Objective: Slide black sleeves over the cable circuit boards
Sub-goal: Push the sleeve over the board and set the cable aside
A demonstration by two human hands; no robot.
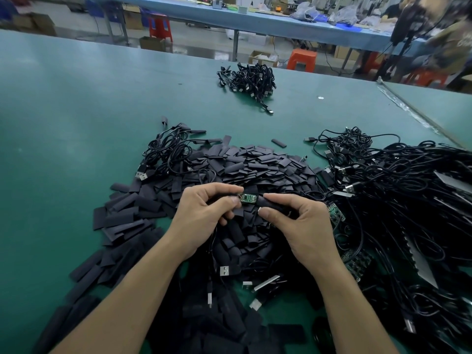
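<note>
A small green circuit board shows between my two hands, above a big heap of flat black sleeves. My left hand pinches the board's left end with thumb and fingers. My right hand pinches a black sleeve whose open end meets the board's right end. The board's cable hangs down below my hands toward a USB plug.
A tangle of black cables with bare green boards lies at the right. A smaller bunch of cables sits at the heap's left. Another cable pile lies far back on the green table. Orange stools stand beyond the table.
</note>
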